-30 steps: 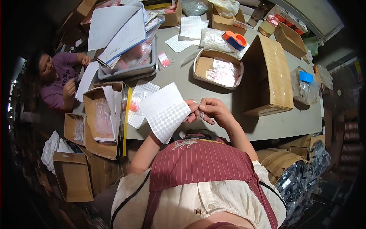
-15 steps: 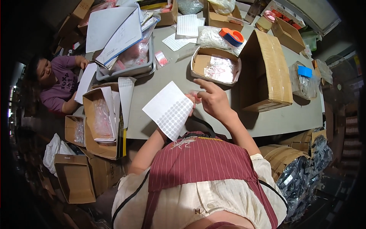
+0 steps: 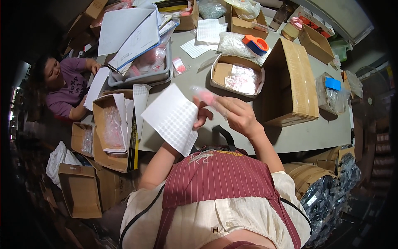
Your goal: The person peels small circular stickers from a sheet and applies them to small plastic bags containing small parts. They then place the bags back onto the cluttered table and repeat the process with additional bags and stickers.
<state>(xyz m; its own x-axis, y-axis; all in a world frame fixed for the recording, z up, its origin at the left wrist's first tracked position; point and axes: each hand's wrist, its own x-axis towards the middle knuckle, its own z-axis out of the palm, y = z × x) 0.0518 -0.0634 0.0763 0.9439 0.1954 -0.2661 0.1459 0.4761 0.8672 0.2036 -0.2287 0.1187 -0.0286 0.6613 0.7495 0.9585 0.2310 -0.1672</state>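
Note:
My left hand is closed on a white sheet of round stickers, tilted over the table's near edge. Part of that hand is behind the sheet. Just to the right, my right hand pinches a small clear plastic bag with something pink inside, blurred by motion. The bag is above the left fingers. Beyond my right hand stands a low cardboard tray with flat clear packets in it.
A tall open carton stands right of the tray. At the left are a grey plastic bin heaped with papers and a cardboard box of clear bags. An orange and blue tape dispenser lies farther back. A co-worker sits far left.
My right hand has drawn the pink-filled bag up from beside my left fingers. The sticker sheet has shifted left and tilted.

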